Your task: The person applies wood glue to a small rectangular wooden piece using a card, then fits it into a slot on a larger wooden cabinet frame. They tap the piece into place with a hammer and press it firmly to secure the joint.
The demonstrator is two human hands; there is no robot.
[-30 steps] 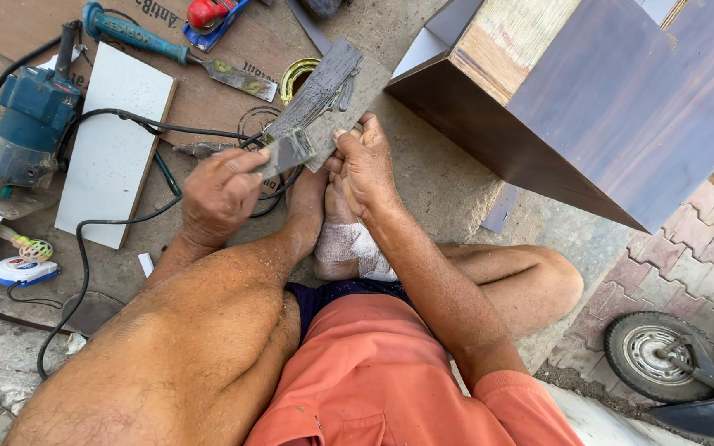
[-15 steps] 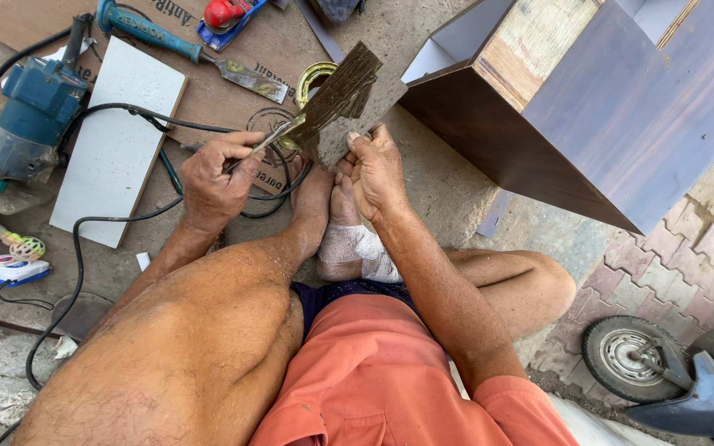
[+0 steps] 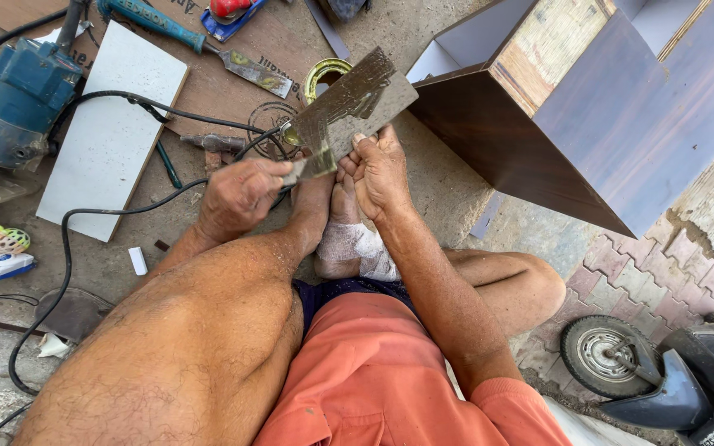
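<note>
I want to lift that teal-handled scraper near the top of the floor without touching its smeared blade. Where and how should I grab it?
Probably grip the scraper by its teal handle, the long rounded part at the upper left end, coming down from above. It lies flat on the brown board, handle slanting up-left and the smeared blade pointing down-right toward the yellow tape roll, so the handle end is clean and clear to close fingers around.

Outdoors, daylight. Bare concrete ground [image 3: 448,186]. Dark wood-veneer cabinet [image 3: 588,124] at 2 o'clock. Brick paving [image 3: 630,281] at 4 o'clock, scooter wheel [image 3: 601,353] on it. Cardboard sheet [image 3: 233,74] at 11 o'clock.
</note>
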